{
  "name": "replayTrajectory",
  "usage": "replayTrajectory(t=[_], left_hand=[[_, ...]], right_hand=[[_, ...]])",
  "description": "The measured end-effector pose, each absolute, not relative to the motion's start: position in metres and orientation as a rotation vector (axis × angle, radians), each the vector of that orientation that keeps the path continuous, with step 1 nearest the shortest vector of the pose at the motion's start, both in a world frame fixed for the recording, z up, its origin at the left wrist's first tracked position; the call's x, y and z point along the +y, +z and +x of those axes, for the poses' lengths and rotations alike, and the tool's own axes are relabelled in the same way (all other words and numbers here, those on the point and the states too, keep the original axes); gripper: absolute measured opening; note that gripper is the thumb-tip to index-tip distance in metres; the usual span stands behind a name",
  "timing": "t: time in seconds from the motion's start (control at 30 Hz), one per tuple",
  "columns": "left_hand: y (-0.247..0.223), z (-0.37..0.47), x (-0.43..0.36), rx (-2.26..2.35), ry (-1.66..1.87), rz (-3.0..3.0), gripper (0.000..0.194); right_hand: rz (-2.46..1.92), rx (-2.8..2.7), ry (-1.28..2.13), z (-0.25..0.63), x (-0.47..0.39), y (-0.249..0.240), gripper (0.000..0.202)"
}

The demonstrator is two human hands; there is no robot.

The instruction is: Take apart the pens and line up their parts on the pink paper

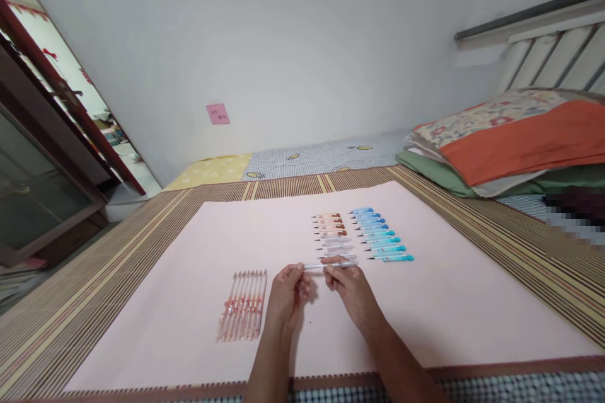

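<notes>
A slim whitish pen (314, 267) lies level between my two hands, just above the pink sheet (179, 302). My left hand (286, 289) pinches its left end. My right hand (348, 283) has its fingers closed around the middle, and the right end sticks out past them. Right behind the hands is a column of pens, with grey-white ones (336, 247) nearer and brown-ended ones (333, 225) farther back. Beside that column, to the right, lie several blue and turquoise pens (387, 240). Several pink pens (242, 305) lie side by side left of my left hand.
Under the sheet is a striped mat (142, 252). A white wall (302, 44) with a pink note (217, 114) rises behind. Folded bedding with an orange cover (515, 145) is piled at the right, below a radiator (558, 53). A doorway (85, 88) opens at the left.
</notes>
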State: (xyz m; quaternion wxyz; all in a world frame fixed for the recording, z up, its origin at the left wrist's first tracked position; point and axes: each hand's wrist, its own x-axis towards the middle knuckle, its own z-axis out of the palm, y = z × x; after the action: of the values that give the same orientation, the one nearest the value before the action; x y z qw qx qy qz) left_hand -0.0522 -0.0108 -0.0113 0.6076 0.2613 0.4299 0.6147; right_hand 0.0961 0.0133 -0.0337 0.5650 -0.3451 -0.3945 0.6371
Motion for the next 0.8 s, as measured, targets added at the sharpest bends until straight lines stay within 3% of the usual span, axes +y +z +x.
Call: replayTrajectory(t=[0.23,0.8], left_hand=[[-0.017,-0.053,-0.008,1.015,1.428,0.534,0.053],[-0.005,-0.055,-0.011,0.956,1.451,0.259,0.022]], right_hand=[[-0.767,-0.809,1.508,0.094,0.014,-0.034,0.040],[-0.691,-0.638,1.555,0.100,0.014,-0.026,0.029]])
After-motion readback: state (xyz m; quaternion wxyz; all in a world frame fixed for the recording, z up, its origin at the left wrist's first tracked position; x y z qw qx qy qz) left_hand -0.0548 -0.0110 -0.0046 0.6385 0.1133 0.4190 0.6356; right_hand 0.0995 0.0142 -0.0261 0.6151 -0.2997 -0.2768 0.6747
